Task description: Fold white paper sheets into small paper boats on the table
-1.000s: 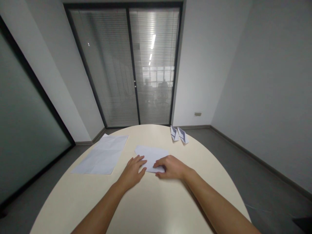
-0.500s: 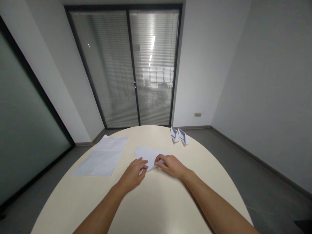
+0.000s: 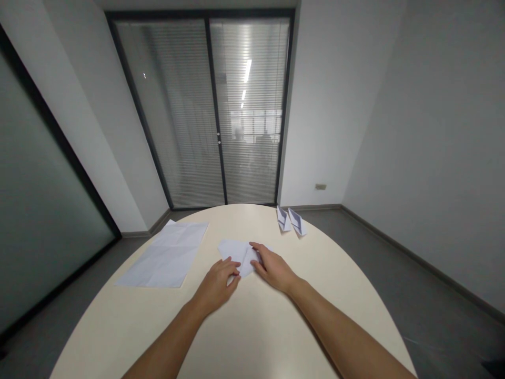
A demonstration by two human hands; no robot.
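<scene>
A partly folded white sheet of paper (image 3: 232,247) lies on the table in front of me, with a crease and a folded flap (image 3: 247,263) showing near its middle. At its near left edge is my left hand (image 3: 219,281), thumb and fingers drawn together on the paper. My right hand (image 3: 274,267) rests over the right part of the sheet, fingers stretched forward and thumb apart from them. That hand covers part of the paper's right side.
The round cream table (image 3: 252,337) carries a larger creased white paper sheet (image 3: 165,258) on the left. Two small folded paper pieces (image 3: 283,219) stand side by side near its far right edge. Behind are glass doors with blinds (image 3: 252,173).
My right hand has gone from a pinch at the paper's near edge to stretched fingers farther forward on it. A folded flap now shows. My left hand stays nearly in place.
</scene>
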